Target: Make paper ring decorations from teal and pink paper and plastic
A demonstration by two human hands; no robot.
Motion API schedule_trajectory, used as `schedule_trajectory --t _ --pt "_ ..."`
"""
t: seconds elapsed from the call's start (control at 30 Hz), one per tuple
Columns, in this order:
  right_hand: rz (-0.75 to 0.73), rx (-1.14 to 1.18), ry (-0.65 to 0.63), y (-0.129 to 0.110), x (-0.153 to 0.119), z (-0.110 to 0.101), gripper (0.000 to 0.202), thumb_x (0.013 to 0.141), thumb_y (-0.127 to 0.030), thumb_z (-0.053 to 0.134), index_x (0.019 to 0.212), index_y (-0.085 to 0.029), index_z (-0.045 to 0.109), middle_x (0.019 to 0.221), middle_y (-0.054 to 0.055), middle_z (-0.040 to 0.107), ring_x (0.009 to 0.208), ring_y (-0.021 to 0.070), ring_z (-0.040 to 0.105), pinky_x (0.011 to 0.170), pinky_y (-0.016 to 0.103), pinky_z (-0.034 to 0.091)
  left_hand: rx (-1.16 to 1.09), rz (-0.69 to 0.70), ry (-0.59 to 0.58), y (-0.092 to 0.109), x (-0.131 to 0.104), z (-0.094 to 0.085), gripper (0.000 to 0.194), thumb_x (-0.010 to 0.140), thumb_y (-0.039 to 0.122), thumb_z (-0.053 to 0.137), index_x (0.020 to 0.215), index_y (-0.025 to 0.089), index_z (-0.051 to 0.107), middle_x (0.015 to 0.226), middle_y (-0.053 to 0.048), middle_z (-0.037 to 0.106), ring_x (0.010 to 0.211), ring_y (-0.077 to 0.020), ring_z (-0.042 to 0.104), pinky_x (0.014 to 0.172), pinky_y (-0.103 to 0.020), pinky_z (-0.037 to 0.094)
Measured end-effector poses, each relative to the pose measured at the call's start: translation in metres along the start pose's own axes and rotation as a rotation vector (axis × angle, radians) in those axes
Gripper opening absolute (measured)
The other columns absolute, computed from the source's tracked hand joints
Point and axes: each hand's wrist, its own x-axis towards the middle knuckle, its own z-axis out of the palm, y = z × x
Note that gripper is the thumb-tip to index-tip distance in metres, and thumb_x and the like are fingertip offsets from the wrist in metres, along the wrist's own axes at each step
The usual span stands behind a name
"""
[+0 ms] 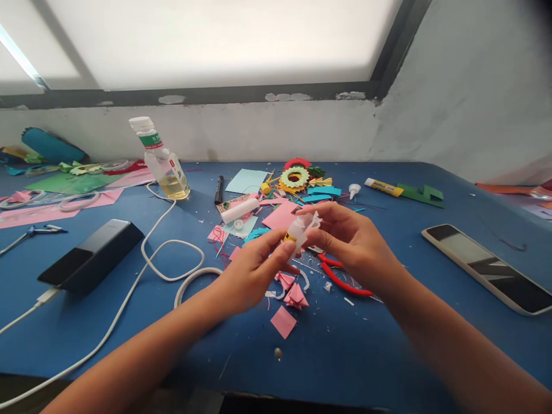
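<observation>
Left hand (252, 273): fingers gripping a translucent bottle (295, 231); right hand (360, 244): fingers pinching a white scrap (315, 219) by its top; steady support, no squeezing, advised.

A small, whitish, translucent container (296, 232) is showing a yellow label with dark marks along its side. It is leaning, its upper end tipping to the right, and is sitting above the tabletop between the thumb and fingers of the left hand (256, 264). At that upper end, a ragged white scrap (316, 220), perhaps tissue or thin film, is sticking up in crumpled points. The right hand (356, 236) is pinching around it, its fingers partly covering both things.
</observation>
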Motion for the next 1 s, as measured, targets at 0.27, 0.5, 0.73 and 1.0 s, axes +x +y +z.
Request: schedule_trajectory --t 0.27,0.5,0.73,1.0 --pt "-0.183 -0.123 0.095 -0.004 -0.001 0.000 0.012 0.078 -0.032 0.061 0.089 -0.027 0.064 0.091 -0.001 0.066 0.079 0.0125 0.062 0.069 0.026 0.052 -0.314 -0.140 -0.078 0.006 0.000 0.002 0.030 0.086 0.041 0.047 0.092 0.013 0.059 0.079 -0.002 0.050 0.071 -0.0112 0.053 0.067 -0.028 0.053" --pt "-0.160 -0.295 0.194 -0.004 -0.001 0.001 0.025 0.080 -0.032 0.059 0.104 -0.028 0.063 0.085 -0.001 0.066 0.074 0.0113 0.062 0.061 0.023 0.052 -0.414 -0.191 -0.066 0.005 0.002 0.001 0.031 0.081 0.041 0.056 0.093 0.013 0.063 0.079 -0.002 0.051 0.070 -0.0105 0.051 0.068 -0.029 0.053" --pt "-0.301 -0.484 0.212 -0.003 -0.002 0.002 0.022 0.079 -0.029 0.061 0.099 -0.022 0.064 0.093 0.001 0.069 0.073 0.0113 0.063 0.066 0.024 0.053 -0.501 -0.248 0.055 0.005 0.003 0.003 0.027 0.081 0.036 0.057 0.088 0.011 0.062 0.080 -0.004 0.053 0.074 -0.0120 0.051 0.068 -0.029 0.052" --pt "-0.464 -0.621 0.167 0.001 -0.005 0.014 0.018 0.079 -0.021 0.060 0.096 -0.017 0.065 0.087 0.003 0.069 0.074 0.0127 0.063 0.070 0.027 0.053 -0.410 -0.199 0.109 -0.003 0.002 0.005 0.036 0.082 0.052 0.050 0.084 0.015 0.054 0.069 0.001 0.047 0.062 -0.0099 0.048 0.060 -0.025 0.046"
